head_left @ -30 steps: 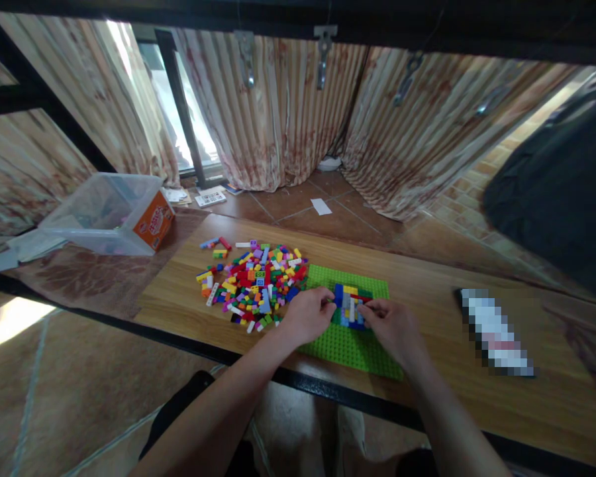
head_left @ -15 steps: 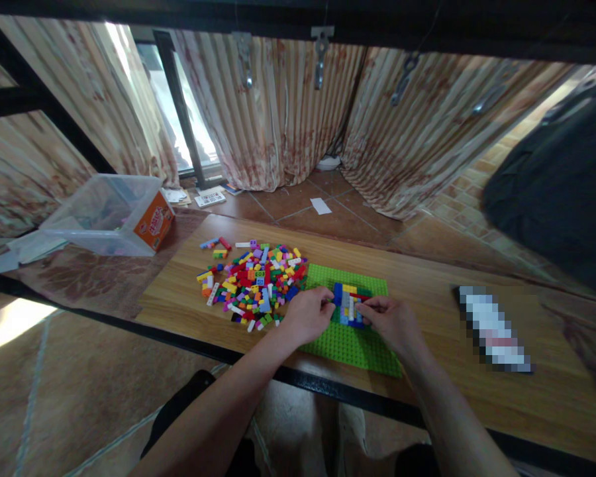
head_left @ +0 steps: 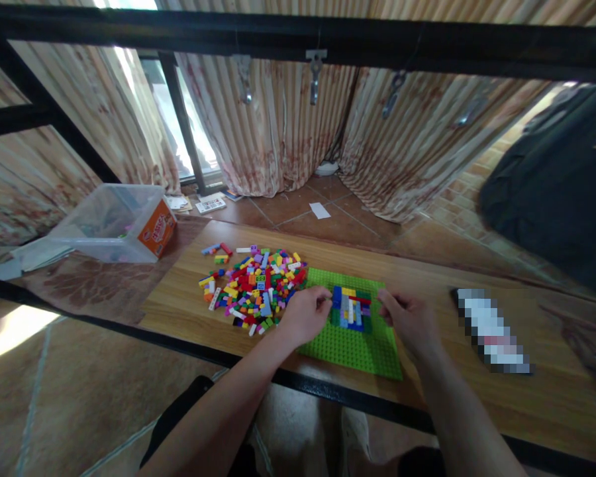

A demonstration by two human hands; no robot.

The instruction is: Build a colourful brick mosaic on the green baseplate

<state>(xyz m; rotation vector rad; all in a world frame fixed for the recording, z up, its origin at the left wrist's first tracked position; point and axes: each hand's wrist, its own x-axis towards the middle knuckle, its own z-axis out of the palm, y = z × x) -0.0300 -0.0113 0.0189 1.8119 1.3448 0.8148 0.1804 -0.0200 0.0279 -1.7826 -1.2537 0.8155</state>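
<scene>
A green studded baseplate (head_left: 362,358) lies on the wooden board, bearing a flat patch of toy building bricks (head_left: 351,310) in blue, yellow, white, red and green. Just left of that patch, my left hand (head_left: 305,317) hovers over the plate, thumb and index finger pinched; whatever is between them is too small to make out. My right hand (head_left: 411,321) is at the plate's right edge, apart from the bricks, fingers loosely bent and slightly parted, with nothing visible in them. Beside the plate, a heap of loose bricks (head_left: 261,281) spreads to the left.
A clear plastic box (head_left: 106,228) with an orange label stands at the far left. On the right of the wooden board (head_left: 427,291) lies a blurred, pixelated object (head_left: 491,331). A black metal bar (head_left: 347,397) runs along the near edge. Papers (head_left: 320,211) lie on the floor beyond.
My right hand has let go of the brick patch and moved right to the plate's edge. My left hand has hardly moved. The camera view has tilted up slightly.
</scene>
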